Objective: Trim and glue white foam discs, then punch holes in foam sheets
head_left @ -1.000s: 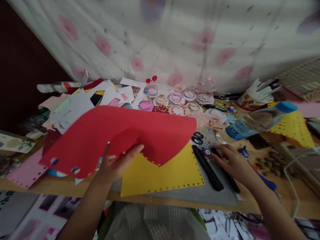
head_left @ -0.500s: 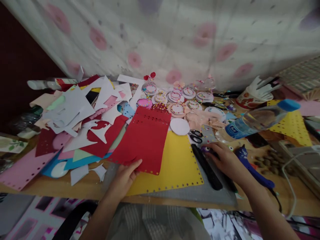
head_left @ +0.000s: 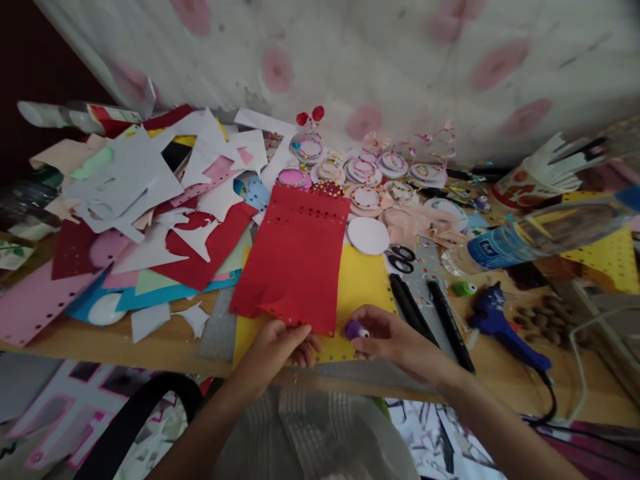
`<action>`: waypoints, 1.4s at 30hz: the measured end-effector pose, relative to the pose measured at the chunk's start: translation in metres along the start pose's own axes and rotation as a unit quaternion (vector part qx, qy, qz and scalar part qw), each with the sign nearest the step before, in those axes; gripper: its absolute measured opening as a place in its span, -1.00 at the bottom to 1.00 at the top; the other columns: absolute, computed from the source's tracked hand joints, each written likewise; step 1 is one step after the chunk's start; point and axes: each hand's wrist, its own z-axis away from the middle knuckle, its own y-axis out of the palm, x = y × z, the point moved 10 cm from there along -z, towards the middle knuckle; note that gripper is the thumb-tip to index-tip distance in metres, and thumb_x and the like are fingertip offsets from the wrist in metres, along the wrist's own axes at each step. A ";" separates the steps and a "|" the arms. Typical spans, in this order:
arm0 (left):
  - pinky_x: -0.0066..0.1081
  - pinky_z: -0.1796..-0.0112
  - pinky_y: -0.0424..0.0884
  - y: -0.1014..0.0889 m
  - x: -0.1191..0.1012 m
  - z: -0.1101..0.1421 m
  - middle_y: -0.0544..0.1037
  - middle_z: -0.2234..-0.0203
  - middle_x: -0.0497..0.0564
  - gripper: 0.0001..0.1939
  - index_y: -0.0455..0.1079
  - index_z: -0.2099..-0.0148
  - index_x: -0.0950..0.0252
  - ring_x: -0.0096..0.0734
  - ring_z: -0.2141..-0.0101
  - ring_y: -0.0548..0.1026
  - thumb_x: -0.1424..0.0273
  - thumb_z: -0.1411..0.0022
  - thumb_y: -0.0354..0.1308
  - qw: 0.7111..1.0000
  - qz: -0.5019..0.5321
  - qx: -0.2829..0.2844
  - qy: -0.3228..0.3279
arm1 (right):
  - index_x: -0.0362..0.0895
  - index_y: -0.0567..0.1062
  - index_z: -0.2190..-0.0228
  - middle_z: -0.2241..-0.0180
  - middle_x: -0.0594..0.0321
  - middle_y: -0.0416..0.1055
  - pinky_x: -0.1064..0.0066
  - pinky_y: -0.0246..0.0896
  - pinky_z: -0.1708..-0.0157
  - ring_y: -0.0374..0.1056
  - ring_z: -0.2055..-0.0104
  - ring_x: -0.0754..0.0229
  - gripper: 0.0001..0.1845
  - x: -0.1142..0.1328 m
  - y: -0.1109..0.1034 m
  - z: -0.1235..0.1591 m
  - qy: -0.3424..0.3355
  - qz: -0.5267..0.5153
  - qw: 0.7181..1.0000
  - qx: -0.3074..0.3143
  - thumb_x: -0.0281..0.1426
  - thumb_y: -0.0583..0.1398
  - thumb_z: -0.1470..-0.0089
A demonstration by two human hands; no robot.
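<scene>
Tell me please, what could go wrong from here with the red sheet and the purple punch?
The red sheet is buckled near the left hand, so it might crease or be punched unevenly. It overlaps the yellow sheet, which the purple punch in the right hand could catch too. The glue gun lies uncovered near the right forearm; if hot, it might burn.

Live from the one camera up on my head, facing forward and steeply down over the desk (head_left: 175,341)! It's at close range: my left hand (head_left: 280,347) and right hand (head_left: 390,340) show low in the view, my lap (head_left: 310,437) beneath. Wide sweep too, paper scraps (head_left: 120,177) at left, bottle (head_left: 540,237) at right, curtain (head_left: 325,60) across the top!
</scene>
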 end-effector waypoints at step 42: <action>-0.47 0.46 0.40 -0.007 -0.006 0.011 0.56 0.54 -0.01 -0.76 0.46 0.40 0.30 -0.43 0.50 0.49 0.20 -0.12 0.22 0.997 -0.047 0.007 0.052 | -0.13 0.44 0.25 0.41 0.34 0.40 0.46 0.19 0.40 0.29 0.46 0.34 -0.55 -0.005 0.024 -0.011 0.050 -0.033 0.997 0.054 -0.15 0.39 0.12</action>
